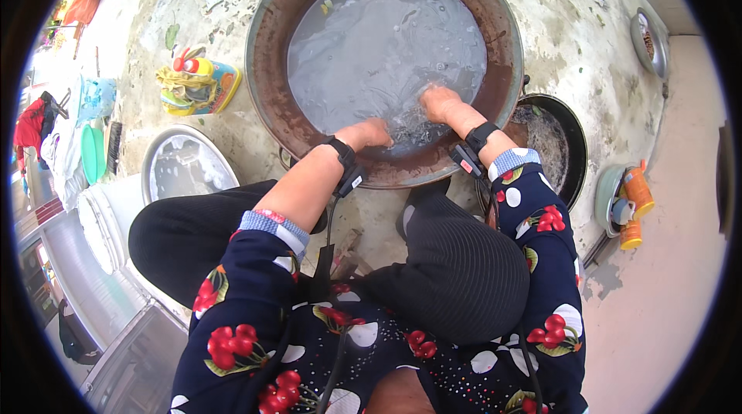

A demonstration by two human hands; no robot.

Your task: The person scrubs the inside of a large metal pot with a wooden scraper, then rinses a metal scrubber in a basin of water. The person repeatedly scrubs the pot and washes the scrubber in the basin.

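A wide, rusty metal pan [504, 66] stands before me, holding cloudy grey water [377, 37]. My left hand [373, 132] dips into the water near the pan's front edge, its fingers mostly hidden. Farther right, my right hand [439, 102] is also partly under the surface, with ripples and splashes around it. The murky water hides whether either hand holds anything. A small yellow leaf [326, 7] floats near the far left side of the water. Both wrists carry black straps with small devices.
At left are a detergent jug [229, 86] with yellow cloth, a metal basin [185, 162] of sudsy water and a white bucket [98, 228]. A black pan [574, 147] adjoins at right. Beyond are a container with orange canisters [637, 193] and a metal bowl [649, 43] by the wall.
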